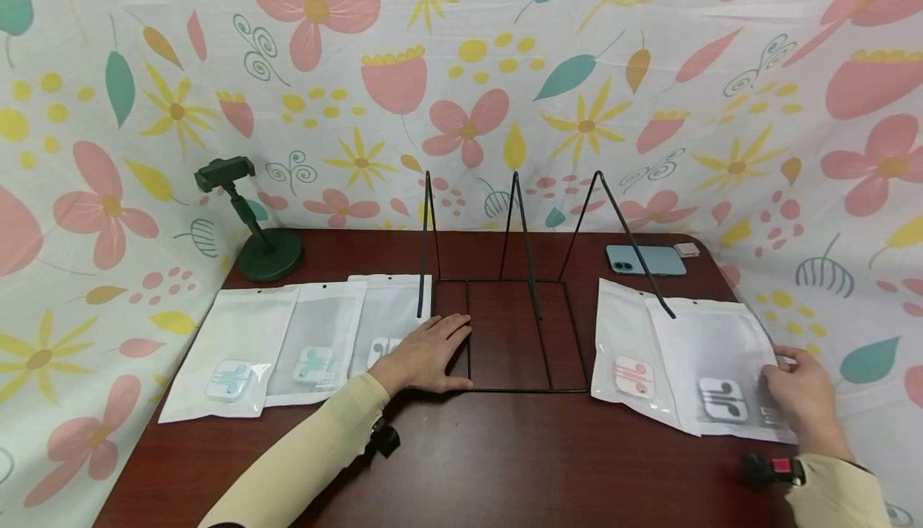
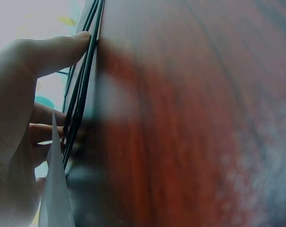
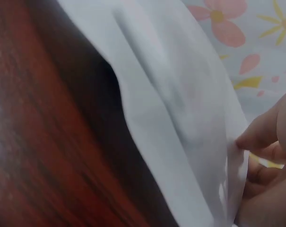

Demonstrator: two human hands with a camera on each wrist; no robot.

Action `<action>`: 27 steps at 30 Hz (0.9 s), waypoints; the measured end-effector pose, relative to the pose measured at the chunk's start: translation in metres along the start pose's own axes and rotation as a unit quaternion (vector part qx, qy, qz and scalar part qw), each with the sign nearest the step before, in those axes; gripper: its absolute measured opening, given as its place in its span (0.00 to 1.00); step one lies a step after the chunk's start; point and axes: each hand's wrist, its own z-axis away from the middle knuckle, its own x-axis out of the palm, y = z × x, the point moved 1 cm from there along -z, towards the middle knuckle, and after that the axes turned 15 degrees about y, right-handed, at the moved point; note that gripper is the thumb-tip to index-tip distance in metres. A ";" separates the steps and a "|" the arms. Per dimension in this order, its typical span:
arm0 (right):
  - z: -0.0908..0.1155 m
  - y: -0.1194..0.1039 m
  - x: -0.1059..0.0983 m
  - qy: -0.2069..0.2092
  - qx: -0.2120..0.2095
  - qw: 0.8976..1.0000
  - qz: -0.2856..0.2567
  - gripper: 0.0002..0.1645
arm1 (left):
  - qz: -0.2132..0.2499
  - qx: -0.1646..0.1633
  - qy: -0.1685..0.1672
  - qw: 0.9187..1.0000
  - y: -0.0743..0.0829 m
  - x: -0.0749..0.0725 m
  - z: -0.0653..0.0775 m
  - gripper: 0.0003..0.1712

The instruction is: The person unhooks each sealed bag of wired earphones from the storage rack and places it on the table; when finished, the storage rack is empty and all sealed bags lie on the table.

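My right hand (image 1: 806, 400) pinches the right edge of a white zip bag (image 1: 710, 344) with white earphones and a dark print showing through it. In the right wrist view, the thumb and fingers meet at the margin of this bag (image 3: 180, 104). Partly under it lies another bag (image 1: 613, 324) with pink-backed earphones (image 1: 634, 376). My left hand (image 1: 429, 356) rests with outstretched fingers on the left part of a black wire rack's base (image 1: 512, 391). Its thumb (image 2: 62, 52) touches the wire in the left wrist view.
Several bagged earphone sets, including a white bag (image 1: 245, 328) and a green-tinted one (image 1: 324, 316), overlap on the left. Behind them stands a dark green phone stand (image 1: 268, 255). A light blue phone (image 1: 659, 260) and a small white block (image 1: 687, 250) lie at the back right.
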 end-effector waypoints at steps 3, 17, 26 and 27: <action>0.001 -0.003 -0.001 0.007 -0.024 0.999 0.028 0.32 | 0.000 -0.001 0.000 1.000 0.000 0.000 0.000 0.56; 0.001 -0.005 0.001 -0.018 -0.092 0.987 0.128 0.27 | 0.004 0.002 0.004 1.000 0.000 0.002 0.000 0.56; 0.000 -0.006 0.004 -0.041 -0.038 0.990 0.127 0.33 | 0.012 -0.002 0.004 1.000 0.000 -0.002 0.002 0.55; 0.000 -0.006 0.003 -0.039 -0.033 0.991 0.123 0.33 | 0.013 -0.001 0.004 1.000 0.000 -0.002 0.001 0.55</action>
